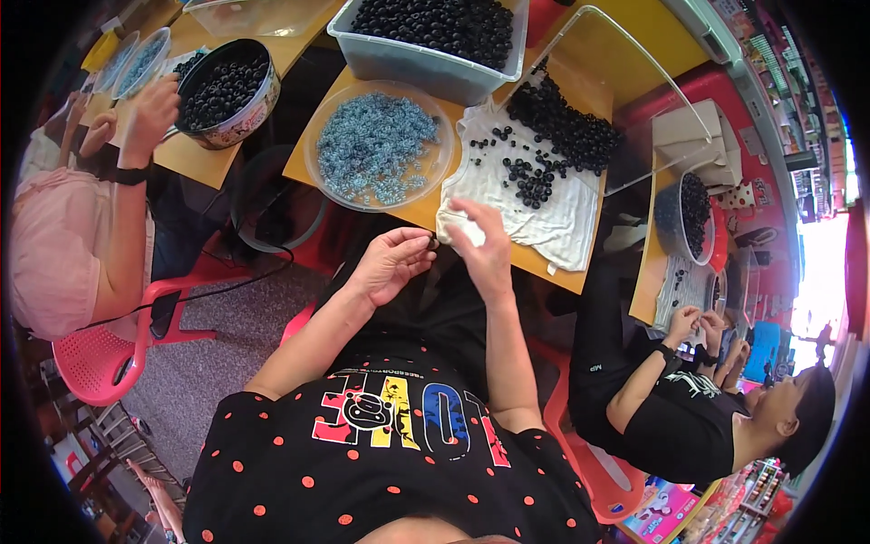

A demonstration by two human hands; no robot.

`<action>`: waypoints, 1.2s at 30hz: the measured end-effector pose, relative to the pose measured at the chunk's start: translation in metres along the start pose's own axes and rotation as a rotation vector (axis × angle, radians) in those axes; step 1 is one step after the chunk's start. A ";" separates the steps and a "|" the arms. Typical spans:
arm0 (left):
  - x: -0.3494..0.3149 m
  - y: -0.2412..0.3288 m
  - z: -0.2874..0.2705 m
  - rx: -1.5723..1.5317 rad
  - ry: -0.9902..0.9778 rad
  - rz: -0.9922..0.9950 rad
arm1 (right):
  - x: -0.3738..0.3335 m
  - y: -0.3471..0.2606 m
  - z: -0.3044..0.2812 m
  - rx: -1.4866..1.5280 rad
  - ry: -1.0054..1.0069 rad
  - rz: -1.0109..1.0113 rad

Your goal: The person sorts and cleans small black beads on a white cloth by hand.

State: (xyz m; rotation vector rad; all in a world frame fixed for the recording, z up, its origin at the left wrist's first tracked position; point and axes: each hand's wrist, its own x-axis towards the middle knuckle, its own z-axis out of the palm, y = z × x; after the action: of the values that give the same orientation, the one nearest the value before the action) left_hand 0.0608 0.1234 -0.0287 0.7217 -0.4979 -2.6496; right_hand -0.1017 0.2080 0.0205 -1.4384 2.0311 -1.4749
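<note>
My left hand (391, 265) is held over my lap, thumb and fingers pinched on a small black ring-like piece (432, 243). Close beside it, my right hand (485, 249) hovers by the near edge of a white cloth (553, 234), its fingers curved and apart, with nothing visible between them. Many small black round pieces (566, 127) lie heaped and scattered on that cloth. To its left, a shallow round clear tray (444, 150) holds a pile of small translucent blue parts (372, 145).
A clear plastic bin (426, 74) full of black pieces stands behind the tray. At left, a person in pink (68, 240) sits by a bucket (240, 127) of black pieces. At right, a person in black (689, 408) handles small parts near another tub (672, 218).
</note>
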 end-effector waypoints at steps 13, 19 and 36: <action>-0.022 0.005 -0.025 0.021 -0.017 0.039 | 0.123 0.037 0.060 -1.102 -0.437 -0.307; -0.024 0.009 -0.028 0.028 0.005 0.040 | 0.119 0.039 0.060 -0.927 -0.423 -0.298; 0.057 -0.018 0.050 0.250 0.035 0.199 | 0.004 0.058 -0.012 0.827 0.155 0.420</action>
State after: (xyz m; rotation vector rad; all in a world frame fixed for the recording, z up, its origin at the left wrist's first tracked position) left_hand -0.0165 0.1274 -0.0192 0.7463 -0.8547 -2.4112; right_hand -0.1442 0.2120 -0.0209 -0.5471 1.3644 -1.9104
